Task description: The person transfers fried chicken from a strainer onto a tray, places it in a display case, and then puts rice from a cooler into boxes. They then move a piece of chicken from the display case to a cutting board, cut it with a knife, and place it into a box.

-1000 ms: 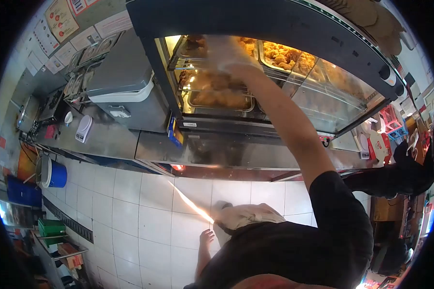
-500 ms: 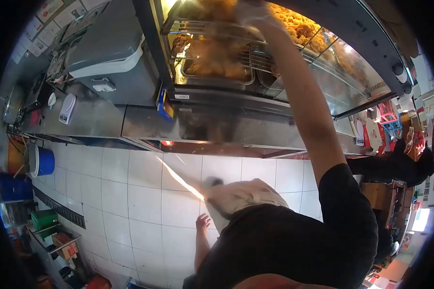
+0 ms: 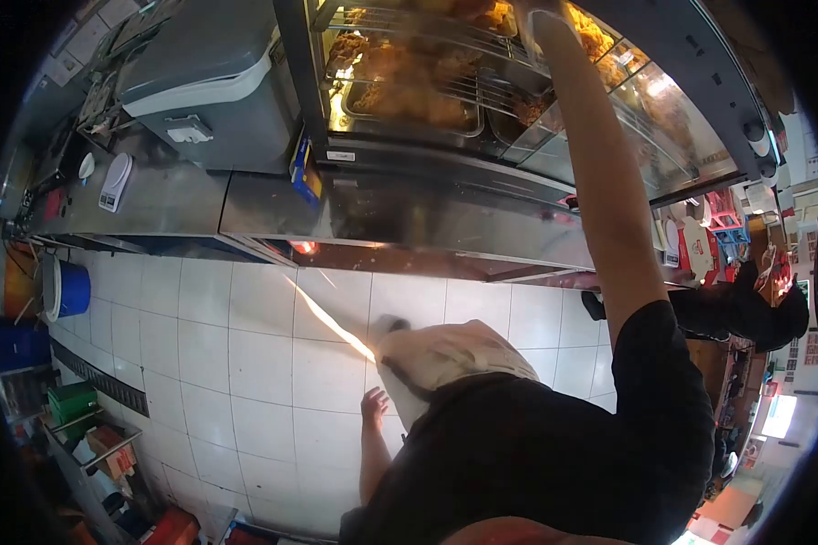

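My right arm reaches up into the lit glass display case [image 3: 418, 154]. A clear glove covers my right hand [image 3: 538, 32], which is at the top edge of the view beside the upper rack; its fingers are cut off and blurred, so any held item is hidden. Golden fried food [image 3: 409, 102] lies in a metal tray on the lower rack, seen through blur, and more food [image 3: 594, 38] is behind the glass on the right. My left hand [image 3: 374, 406] hangs low over the tiled floor, fingers loosely bent and apart, holding nothing.
A grey cooler box [image 3: 214, 113] and a white scale [image 3: 116, 182] are on the steel counter [image 3: 177, 204]. A blue bucket [image 3: 71, 289] stands on the floor at the left. Another person in black [image 3: 723, 311] is at the right.
My right hand has shifted right along the upper rack and nearer the top edge. My left hand appears slightly higher and further left. The whole view has shifted a little.
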### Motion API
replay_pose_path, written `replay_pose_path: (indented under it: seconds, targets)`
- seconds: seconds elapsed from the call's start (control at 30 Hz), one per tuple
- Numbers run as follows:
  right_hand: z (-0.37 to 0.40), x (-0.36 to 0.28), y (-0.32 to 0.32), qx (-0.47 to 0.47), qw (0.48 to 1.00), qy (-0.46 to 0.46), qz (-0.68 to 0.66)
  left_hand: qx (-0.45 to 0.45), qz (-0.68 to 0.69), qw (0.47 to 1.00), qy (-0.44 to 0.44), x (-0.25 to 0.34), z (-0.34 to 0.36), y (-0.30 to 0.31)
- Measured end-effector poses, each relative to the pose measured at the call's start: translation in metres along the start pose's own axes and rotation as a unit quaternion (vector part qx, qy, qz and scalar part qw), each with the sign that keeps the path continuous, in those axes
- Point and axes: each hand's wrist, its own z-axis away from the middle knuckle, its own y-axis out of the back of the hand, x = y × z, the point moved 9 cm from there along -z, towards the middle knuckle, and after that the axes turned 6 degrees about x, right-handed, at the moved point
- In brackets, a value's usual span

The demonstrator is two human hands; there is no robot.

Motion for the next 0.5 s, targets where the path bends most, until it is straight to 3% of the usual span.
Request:
replay_pose_path:
  seconds: [0.17,0.37,0.43,0.5]
  targets:
    - [0.007,-0.006,-0.004,0.012,1.0,0.008,0.002,0.003,0.014,1.0,0.001,-0.011,-0.005,0.006]
    - [0.002,-0.044,-0.013,0.011,0.996,0.085,0.023,0.011,0.018,1.0,0.011,-0.011,0.003,0.008]
    - [-0.002,-0.072,-0.018,-0.003,0.986,0.154,0.066,0.006,0.017,1.0,0.002,-0.013,0.001,0.007]
    - [-0.001,-0.106,-0.041,-0.098,0.911,0.309,0.255,0.002,0.018,1.0,-0.003,-0.013,-0.004,0.011]
